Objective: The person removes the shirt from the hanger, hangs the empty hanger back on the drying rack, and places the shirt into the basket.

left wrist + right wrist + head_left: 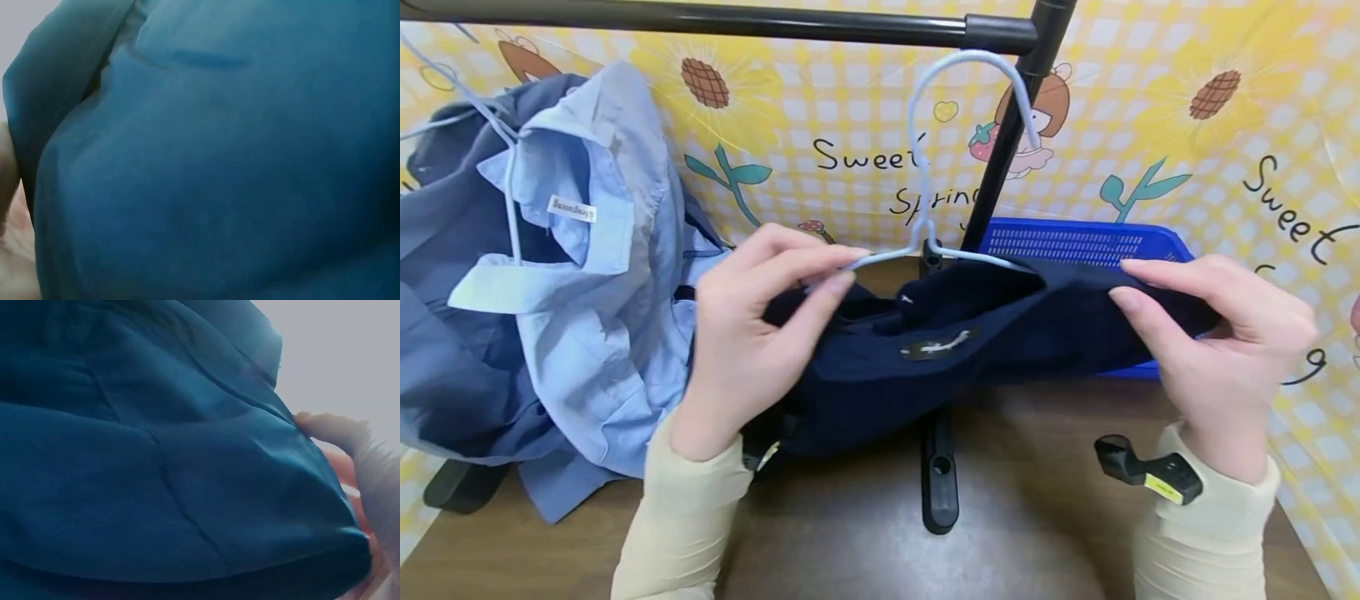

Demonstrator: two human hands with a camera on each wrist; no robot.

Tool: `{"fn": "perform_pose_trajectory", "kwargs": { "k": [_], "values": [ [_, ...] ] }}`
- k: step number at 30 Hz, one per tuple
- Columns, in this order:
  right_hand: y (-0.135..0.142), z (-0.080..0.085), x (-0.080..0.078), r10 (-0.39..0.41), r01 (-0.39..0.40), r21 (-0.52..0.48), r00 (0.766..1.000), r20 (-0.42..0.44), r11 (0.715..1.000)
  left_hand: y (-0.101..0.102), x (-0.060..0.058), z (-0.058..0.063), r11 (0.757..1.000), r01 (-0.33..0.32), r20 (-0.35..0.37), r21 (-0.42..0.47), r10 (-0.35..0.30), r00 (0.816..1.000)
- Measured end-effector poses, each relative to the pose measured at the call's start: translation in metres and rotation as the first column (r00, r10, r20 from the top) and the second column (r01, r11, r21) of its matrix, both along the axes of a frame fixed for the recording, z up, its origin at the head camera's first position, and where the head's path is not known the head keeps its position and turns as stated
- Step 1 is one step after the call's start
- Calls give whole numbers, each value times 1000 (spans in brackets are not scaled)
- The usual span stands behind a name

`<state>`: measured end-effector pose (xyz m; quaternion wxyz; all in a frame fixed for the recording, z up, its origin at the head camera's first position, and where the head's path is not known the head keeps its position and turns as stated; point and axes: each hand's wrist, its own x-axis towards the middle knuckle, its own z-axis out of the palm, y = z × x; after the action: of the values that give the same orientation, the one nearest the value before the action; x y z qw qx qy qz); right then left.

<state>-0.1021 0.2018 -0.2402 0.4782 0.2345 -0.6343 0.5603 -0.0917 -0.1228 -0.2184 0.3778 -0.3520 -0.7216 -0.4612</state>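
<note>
Left hand (760, 325) pinching the hanger (914, 125), right hand (1228, 325) pinching the garment (880, 400) | garment: between both hands, below the rail (737, 20), hanger's right arm running into its neck | handling: probably best to steady the hanger, ease the cloth outward along that arm, and avoid stretching the neck

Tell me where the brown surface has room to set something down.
Bare brown surface borders the black rack foot on both sides, between the cream sleeves. Crowded: left, where the light-blue shirt hangs, and farther back, where the dark garment partly hides the blue basket.
</note>
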Motion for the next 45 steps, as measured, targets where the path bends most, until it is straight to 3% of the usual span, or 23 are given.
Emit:
{"fn": "perform_pose_trajectory", "kwargs": {
  "k": [3, 6, 9, 11, 15, 18, 21, 24, 27, 30, 38, 45],
  "values": [
    [21, 3, 9, -57, 54, 29, 994, 98, 998, 16, -12, -13, 998, 60, 30, -5, -60, 998],
    [39, 6, 20, -163, 141, 122, 968, 191, 982, 32, -24, -30, 994, 111, 92, 3, -111, 990],
    [49, 3, 25, -232, 193, 190, 949, 212, 963, 41, -32, -45, 990, 143, 144, 1, -142, 979],
    [51, 0, 25, -239, 196, 205, 948, 209, 959, 41, -34, -51, 989, 148, 166, -14, -144, 976],
    [47, -3, 24, -186, 156, 141, 956, 228, 978, 34, -38, -55, 989, 146, 202, -30, -137, 970],
    [43, -6, 22, -132, 120, 63, 963, 236, 991, 25, -37, -57, 990, 130, 251, -53, -113, 962],
    [40, -11, 19, -122, 115, 48, 967, 224, 992, 12, -35, -58, 990, 93, 322, -107, -54, 945],
    [40, -15, 16, -131, 121, 55, 966, 223, 991, -1, -33, -60, 981, 56, 409, -186, 26, 912],
    [41, -19, 15, -142, 132, 57, 961, 239, 990, -14, -31, -61, 962, 60, 482, -266, 79, 873],
    [40, -22, 13, -121, 115, 39, 962, 245, 993, -22, -31, -63, 945, 87, 506, -314, 89, 858],
    [31, -29, 12, -84, 66, 76, 962, 261, 995, -30, -35, -70, 913, 203, 494, -355, -1, 870],
    [26, -35, 11, -94, 29, 203, 944, 317, 979, -28, -36, -74, 921, 127, 402, -369, 35, 915]
  ]
}}
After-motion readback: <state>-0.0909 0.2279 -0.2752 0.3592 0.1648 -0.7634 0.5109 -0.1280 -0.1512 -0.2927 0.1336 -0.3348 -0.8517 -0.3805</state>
